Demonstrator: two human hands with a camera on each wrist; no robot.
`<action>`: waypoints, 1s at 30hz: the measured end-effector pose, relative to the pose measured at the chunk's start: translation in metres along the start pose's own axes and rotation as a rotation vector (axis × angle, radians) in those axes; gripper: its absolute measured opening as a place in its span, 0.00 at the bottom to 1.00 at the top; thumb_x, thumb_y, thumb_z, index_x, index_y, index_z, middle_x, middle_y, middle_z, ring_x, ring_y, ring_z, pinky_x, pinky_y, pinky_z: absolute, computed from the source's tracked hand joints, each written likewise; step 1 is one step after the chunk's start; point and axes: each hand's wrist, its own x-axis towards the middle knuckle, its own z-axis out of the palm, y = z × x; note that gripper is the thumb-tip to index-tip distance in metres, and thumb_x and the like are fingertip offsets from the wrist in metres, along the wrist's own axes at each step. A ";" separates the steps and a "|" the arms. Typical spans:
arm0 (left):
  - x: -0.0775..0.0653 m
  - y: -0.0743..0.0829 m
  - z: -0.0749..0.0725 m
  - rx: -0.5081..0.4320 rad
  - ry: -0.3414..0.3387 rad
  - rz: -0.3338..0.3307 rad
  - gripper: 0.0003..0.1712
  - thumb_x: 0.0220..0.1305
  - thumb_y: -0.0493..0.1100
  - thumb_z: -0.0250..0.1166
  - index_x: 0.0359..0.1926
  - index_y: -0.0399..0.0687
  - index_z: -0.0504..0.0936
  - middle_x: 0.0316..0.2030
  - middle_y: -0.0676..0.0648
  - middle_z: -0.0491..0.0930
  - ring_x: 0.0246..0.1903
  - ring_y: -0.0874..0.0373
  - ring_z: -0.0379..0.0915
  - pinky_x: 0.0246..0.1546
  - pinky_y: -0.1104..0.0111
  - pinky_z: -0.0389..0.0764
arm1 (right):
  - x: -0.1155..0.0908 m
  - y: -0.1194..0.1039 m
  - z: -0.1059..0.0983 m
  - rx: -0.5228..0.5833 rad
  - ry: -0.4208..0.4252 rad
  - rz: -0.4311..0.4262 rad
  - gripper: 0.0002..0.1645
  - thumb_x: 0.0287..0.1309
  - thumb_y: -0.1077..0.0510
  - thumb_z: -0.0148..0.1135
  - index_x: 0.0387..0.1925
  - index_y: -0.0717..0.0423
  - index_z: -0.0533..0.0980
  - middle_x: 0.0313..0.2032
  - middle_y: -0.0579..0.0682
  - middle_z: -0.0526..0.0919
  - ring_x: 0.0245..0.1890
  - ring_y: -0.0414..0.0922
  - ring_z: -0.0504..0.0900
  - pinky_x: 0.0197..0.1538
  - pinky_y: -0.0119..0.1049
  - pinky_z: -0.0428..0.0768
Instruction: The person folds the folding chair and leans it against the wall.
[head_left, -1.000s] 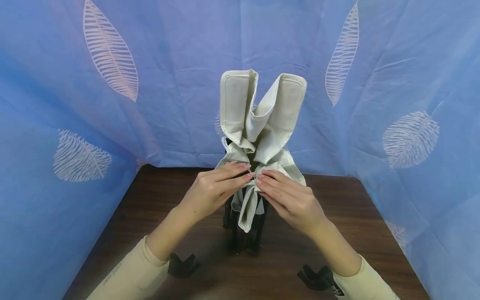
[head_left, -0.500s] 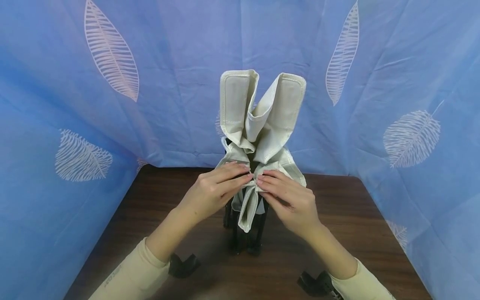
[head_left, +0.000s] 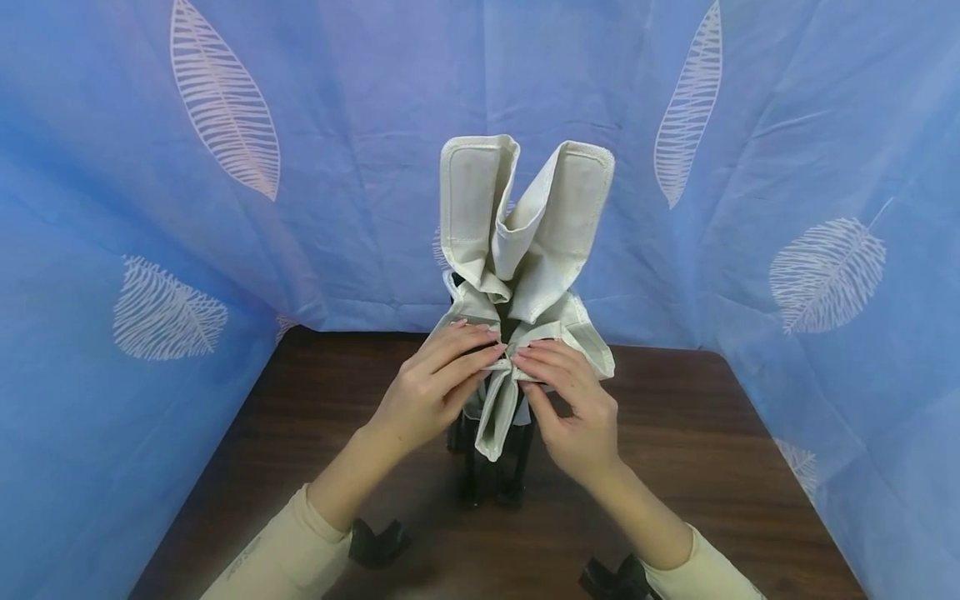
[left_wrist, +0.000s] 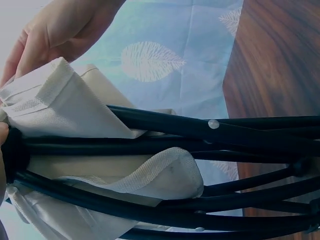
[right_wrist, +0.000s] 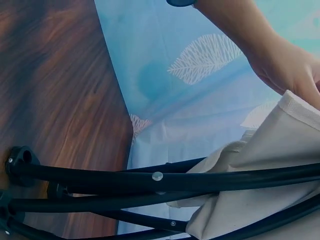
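A folded camp chair [head_left: 566,221] with cream canvas and black tube legs [head_left: 517,467] stands upright on the table. Its canvas rises in two tall folds at the back, and a narrow fold hangs down in front. My left hand [head_left: 427,383] grips the chair's near left corner, fingers laid over the top edge. On the other side, my right hand [head_left: 577,404] pinches the near right canvas edge, thumb below and fingers above. The fingertips of both hands nearly meet at the middle. Riveted black tubes [left_wrist: 165,125] and bunched canvas [right_wrist: 270,150] fill the wrist views.
The dark wooden table [head_left: 360,533] lies under the chair. Blue curtains [head_left: 360,167] with white leaf prints enclose the back and both sides. Black wrist mounts [head_left: 378,542] stick out near the sleeves. Round black feet [right_wrist: 22,160] end the legs.
My right wrist and forearm have swung inward and down, and the right thumb has spread away from the fingers. The left forearm has shifted slightly right. The chair stays in place.
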 end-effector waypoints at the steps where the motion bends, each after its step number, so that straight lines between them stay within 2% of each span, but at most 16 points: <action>1: 0.001 0.000 0.000 0.000 -0.006 -0.004 0.16 0.59 0.34 0.68 0.50 0.39 0.83 0.49 0.40 0.83 0.54 0.48 0.78 0.63 0.57 0.74 | 0.000 0.000 -0.001 -0.002 -0.003 0.003 0.13 0.65 0.58 0.60 0.41 0.65 0.83 0.41 0.60 0.86 0.51 0.51 0.81 0.63 0.37 0.75; 5: 0.001 0.001 0.000 0.001 -0.038 -0.029 0.16 0.61 0.38 0.67 0.51 0.40 0.83 0.49 0.41 0.82 0.55 0.48 0.77 0.64 0.56 0.73 | 0.002 0.001 -0.004 -0.014 -0.031 0.008 0.15 0.65 0.55 0.60 0.41 0.64 0.84 0.42 0.59 0.86 0.51 0.50 0.81 0.63 0.35 0.75; 10: 0.002 0.003 -0.003 -0.022 -0.071 -0.076 0.17 0.68 0.45 0.62 0.53 0.42 0.83 0.51 0.42 0.81 0.58 0.50 0.75 0.66 0.57 0.70 | 0.004 0.001 -0.007 -0.016 -0.058 0.001 0.16 0.66 0.53 0.60 0.43 0.63 0.83 0.43 0.59 0.86 0.52 0.50 0.81 0.64 0.35 0.74; 13: 0.001 0.002 -0.005 -0.030 -0.071 -0.075 0.19 0.71 0.49 0.57 0.52 0.42 0.83 0.52 0.43 0.82 0.59 0.49 0.75 0.66 0.56 0.71 | 0.003 0.000 -0.009 -0.013 -0.060 0.000 0.19 0.66 0.52 0.59 0.45 0.64 0.82 0.44 0.59 0.86 0.53 0.50 0.80 0.64 0.35 0.73; 15: 0.000 0.002 -0.006 -0.029 -0.060 -0.069 0.21 0.72 0.51 0.55 0.52 0.41 0.83 0.53 0.42 0.81 0.59 0.48 0.74 0.65 0.54 0.72 | 0.000 0.001 -0.010 -0.017 -0.025 -0.003 0.22 0.66 0.50 0.59 0.46 0.66 0.81 0.45 0.61 0.85 0.54 0.52 0.79 0.65 0.36 0.73; 18: -0.006 0.000 -0.005 -0.026 -0.011 -0.084 0.24 0.74 0.53 0.51 0.56 0.41 0.81 0.56 0.40 0.79 0.60 0.44 0.72 0.67 0.53 0.68 | -0.011 0.006 -0.010 -0.035 0.104 0.021 0.28 0.66 0.48 0.57 0.48 0.73 0.78 0.47 0.64 0.82 0.56 0.54 0.76 0.66 0.36 0.70; 21: -0.019 -0.002 -0.003 -0.040 0.048 -0.177 0.27 0.75 0.52 0.47 0.62 0.39 0.75 0.62 0.39 0.73 0.64 0.42 0.67 0.71 0.55 0.62 | -0.033 0.018 -0.011 -0.048 0.236 0.103 0.37 0.65 0.45 0.56 0.52 0.80 0.69 0.55 0.67 0.76 0.60 0.54 0.69 0.68 0.36 0.64; 24: -0.039 -0.007 0.000 -0.078 0.067 -0.318 0.28 0.76 0.50 0.45 0.68 0.39 0.67 0.68 0.40 0.66 0.70 0.43 0.57 0.75 0.57 0.55 | -0.065 0.033 -0.013 -0.044 0.273 0.213 0.43 0.63 0.43 0.56 0.57 0.81 0.60 0.63 0.67 0.65 0.67 0.48 0.60 0.68 0.35 0.57; 27: -0.059 -0.011 0.001 -0.135 0.029 -0.440 0.29 0.75 0.46 0.47 0.72 0.40 0.60 0.73 0.41 0.58 0.74 0.44 0.48 0.76 0.59 0.49 | -0.098 0.045 -0.017 -0.042 0.201 0.328 0.47 0.61 0.44 0.59 0.63 0.76 0.55 0.67 0.68 0.57 0.70 0.48 0.54 0.70 0.34 0.53; 30: -0.078 -0.013 0.005 -0.217 -0.028 -0.533 0.33 0.71 0.42 0.51 0.74 0.42 0.55 0.75 0.42 0.52 0.75 0.47 0.45 0.76 0.62 0.48 | -0.128 0.051 -0.019 -0.063 0.070 0.499 0.49 0.56 0.50 0.65 0.70 0.66 0.52 0.69 0.65 0.55 0.70 0.48 0.53 0.71 0.35 0.53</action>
